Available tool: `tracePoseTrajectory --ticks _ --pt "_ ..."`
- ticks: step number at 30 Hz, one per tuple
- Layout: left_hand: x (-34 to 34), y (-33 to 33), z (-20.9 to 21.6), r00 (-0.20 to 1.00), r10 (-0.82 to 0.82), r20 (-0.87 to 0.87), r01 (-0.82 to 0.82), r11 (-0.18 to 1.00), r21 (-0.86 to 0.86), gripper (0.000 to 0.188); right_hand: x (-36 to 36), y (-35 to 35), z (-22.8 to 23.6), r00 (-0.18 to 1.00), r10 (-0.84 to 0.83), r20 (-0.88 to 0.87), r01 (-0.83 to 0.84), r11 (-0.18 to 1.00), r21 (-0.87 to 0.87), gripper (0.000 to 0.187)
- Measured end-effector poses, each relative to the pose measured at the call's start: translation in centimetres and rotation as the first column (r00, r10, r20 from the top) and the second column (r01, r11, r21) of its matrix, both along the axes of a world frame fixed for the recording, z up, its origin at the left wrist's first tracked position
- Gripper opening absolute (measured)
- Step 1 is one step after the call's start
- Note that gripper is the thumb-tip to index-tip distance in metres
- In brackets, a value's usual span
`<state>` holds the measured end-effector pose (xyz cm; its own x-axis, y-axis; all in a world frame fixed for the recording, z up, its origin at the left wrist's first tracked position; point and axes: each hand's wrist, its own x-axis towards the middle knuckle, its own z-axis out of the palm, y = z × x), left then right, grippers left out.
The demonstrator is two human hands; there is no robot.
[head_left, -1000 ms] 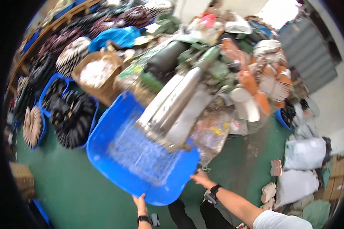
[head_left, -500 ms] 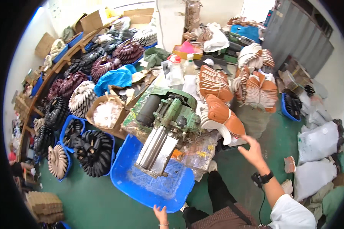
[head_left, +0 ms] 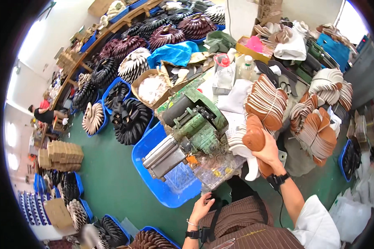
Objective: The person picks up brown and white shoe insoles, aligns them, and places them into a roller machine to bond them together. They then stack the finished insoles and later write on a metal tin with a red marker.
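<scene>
You're gripping brown insoles (head_left: 253, 139), right hand (head_left: 269, 152), three o'clock of machine (head_left: 194, 123); left hand (head_left: 200, 208) hanging at six, fingers loosely open.

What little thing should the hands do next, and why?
Perhaps bring the left hand over to help steady the brown stack. The right hand is on that stack, another bundle sits close behind it, and the left hand looks empty, down near the blue tub.
</scene>
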<state>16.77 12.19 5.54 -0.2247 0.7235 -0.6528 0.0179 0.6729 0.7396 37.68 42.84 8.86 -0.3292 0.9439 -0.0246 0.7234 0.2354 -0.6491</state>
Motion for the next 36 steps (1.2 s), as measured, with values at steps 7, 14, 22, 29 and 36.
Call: tracePoseTrajectory --ticks 7,14,22,29,36 --pt "4.4 9.1 4.5 0.984 -0.118 0.132 0.07 0.945 0.321 0.096 7.2 -3.6 8.5 0.798 -0.149 -0.585 -0.081 0.934 -0.348 0.094" --pt "8.1 14.7 8.3 0.997 -0.083 0.009 0.06 0.79 0.61 0.124 14.0 -9.2 9.0 0.361 -0.513 -0.779 -0.241 0.755 -0.61 0.085" --pt "7.0 13.0 9.4 0.977 -0.196 0.081 0.122 0.832 0.541 0.107 17.1 -12.1 5.9 0.326 -0.702 -0.633 -0.133 0.629 -0.766 0.066" --pt "9.0 13.7 6.2 0.952 0.295 0.085 -0.304 0.872 0.384 0.11 14.0 -0.7 6.1 0.856 -0.063 -0.513 -0.289 0.765 -0.576 0.067" --pt "12.7 20.6 -0.9 0.848 0.529 -0.023 -0.506 0.822 0.262 0.114 8.1 8.4 4.1 0.948 0.301 0.105 -0.274 0.936 -0.22 0.051"
